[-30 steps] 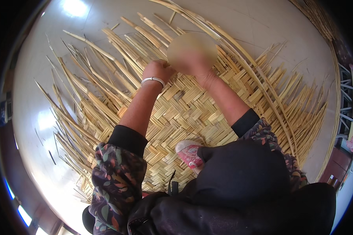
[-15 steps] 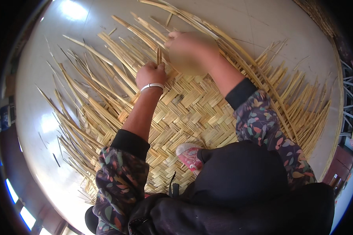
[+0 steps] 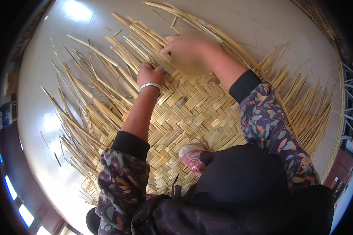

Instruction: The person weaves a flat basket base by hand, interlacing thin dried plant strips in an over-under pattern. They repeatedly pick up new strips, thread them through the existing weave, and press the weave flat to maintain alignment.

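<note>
Both of the person's arms reach forward from the lower edge, sleeves pushed up to bare the forearms. The left hand (image 3: 150, 74) is curled into a loose fist, knuckles up, with a pale bangle at the wrist. The right hand (image 3: 190, 53) sits further forward and just beside it, palm down, fingers bent and pointing left; it is blurred.

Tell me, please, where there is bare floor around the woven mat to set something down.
Bare pale floor lies left of the loose strips, and more runs beyond the far strip ends. It is crowded at the mat's far edge, where the left hand and right hand work the strips.
</note>
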{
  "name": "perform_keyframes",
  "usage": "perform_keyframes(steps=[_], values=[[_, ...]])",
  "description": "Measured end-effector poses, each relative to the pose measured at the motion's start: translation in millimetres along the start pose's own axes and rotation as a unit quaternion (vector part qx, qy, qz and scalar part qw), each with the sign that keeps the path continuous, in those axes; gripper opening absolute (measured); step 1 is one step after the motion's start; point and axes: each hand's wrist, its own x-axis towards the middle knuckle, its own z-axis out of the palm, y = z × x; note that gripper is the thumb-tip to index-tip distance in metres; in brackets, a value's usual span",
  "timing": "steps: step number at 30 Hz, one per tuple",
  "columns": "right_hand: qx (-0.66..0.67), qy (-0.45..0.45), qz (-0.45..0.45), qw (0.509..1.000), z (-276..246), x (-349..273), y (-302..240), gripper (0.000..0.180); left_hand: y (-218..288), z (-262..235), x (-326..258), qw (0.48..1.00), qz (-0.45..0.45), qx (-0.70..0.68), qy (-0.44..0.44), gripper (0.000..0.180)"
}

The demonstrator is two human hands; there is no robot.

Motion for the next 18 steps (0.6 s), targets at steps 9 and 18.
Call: perform_keyframes(steps=[9,18], values=[[-0.028,0.005,-0.027,0.999,11.3,-10.5,-11.3,0.032,-6.9,-11.4,0.1,0.979,0.017,-0.131,-0.154,0.024],[-0.162,0.017,0.057,0.985,2.5,-2.8,-6.9,0.038,-25.7,-2.3,-59.0,0.973,0.195,0.008,0.122,0.035]])
